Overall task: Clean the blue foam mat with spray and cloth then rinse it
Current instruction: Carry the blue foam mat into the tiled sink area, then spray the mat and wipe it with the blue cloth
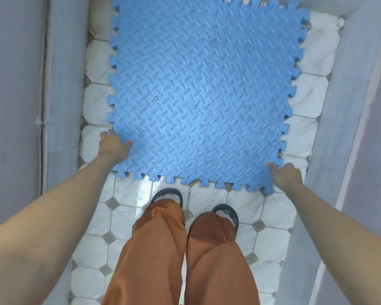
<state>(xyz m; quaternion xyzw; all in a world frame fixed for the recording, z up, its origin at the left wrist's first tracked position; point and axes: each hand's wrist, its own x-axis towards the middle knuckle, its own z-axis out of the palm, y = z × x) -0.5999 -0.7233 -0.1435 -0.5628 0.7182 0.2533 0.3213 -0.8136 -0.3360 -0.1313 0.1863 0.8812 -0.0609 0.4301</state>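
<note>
A large blue foam mat [202, 91] made of interlocking puzzle-edged tiles, with a raised leaf pattern and small dark specks, fills the upper middle of the head view over the tiled floor. My left hand [113, 145] grips its near left corner, thumb on top. My right hand [286, 175] grips its near right corner. The mat's far edge runs out of the top of the frame. No spray bottle or cloth is in view.
White tiled floor [246, 216] with small grey diamonds, wet and shiny near my feet. Grey walls [13, 106] close in on the left and right, forming a narrow passage. My legs in orange trousers and dark sandals [167, 194] stand just before the mat's near edge.
</note>
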